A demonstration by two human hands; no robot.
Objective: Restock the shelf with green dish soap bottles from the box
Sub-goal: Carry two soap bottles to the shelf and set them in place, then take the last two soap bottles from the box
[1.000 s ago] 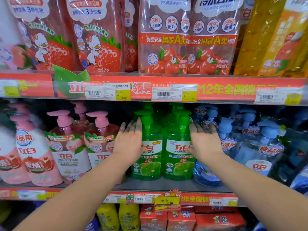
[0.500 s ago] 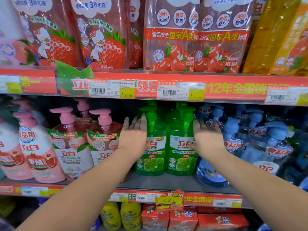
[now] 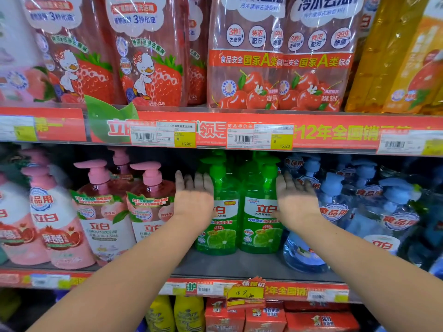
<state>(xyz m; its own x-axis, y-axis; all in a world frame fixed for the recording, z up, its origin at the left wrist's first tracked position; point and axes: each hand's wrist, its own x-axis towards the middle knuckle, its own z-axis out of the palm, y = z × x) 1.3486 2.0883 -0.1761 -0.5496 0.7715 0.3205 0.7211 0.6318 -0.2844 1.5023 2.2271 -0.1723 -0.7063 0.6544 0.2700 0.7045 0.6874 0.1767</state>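
Both hands, left hand and right hand, flat with fingers extended, flank two green dish soap bottles near the shelf front edge, gripping nothing.

The left hand hides part of a green bottle's label; rear bottles are blurred.

Hands flanking the green pair

Over the last second, both flat, spread hands are easing slightly apart: the left hand and right hand are opening away from the 2 front green dish soap bottles, whose labels are showing more.
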